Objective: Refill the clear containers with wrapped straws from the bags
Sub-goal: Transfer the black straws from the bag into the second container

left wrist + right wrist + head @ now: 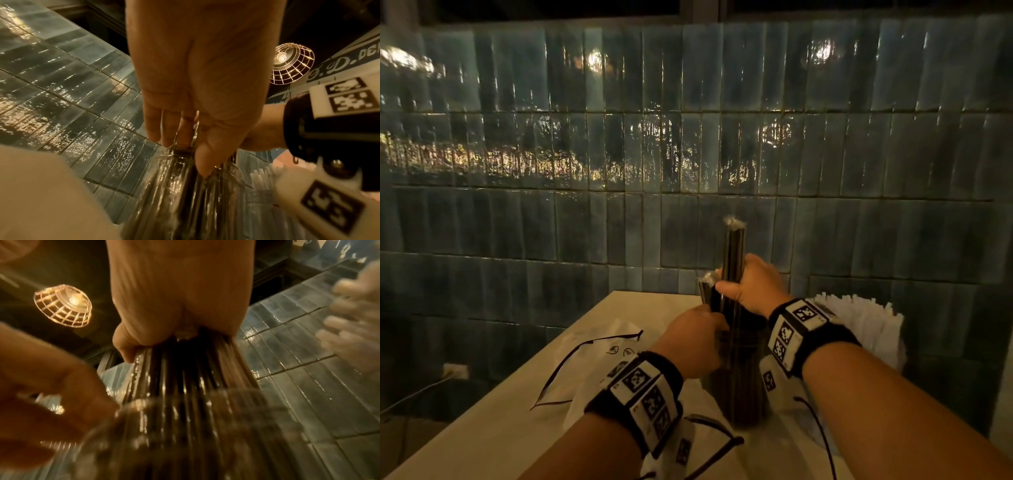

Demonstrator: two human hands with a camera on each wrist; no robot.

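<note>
A clear container (746, 407) stands on the pale table (517, 411), packed with dark wrapped straws. My right hand (748, 287) grips a tall upright bundle of dark straws (734, 246) above the container. In the right wrist view my right hand (176, 313) is wrapped round the bundle (180, 369), which goes down into the container's rim (236, 395). Just left and lower, my left hand (697, 337) holds a shorter bunch of straws (707, 284) at the container's mouth. In the left wrist view my left hand (197, 129) pinches the straw tops (180, 186).
Opened clear bags with dark edges (599, 356) lie on the table to the left and under my wrists. A second container of white wrapped straws (859, 325) stands right of the dark ones. A blue tiled wall (688, 137) rises close behind. The table's left edge drops away.
</note>
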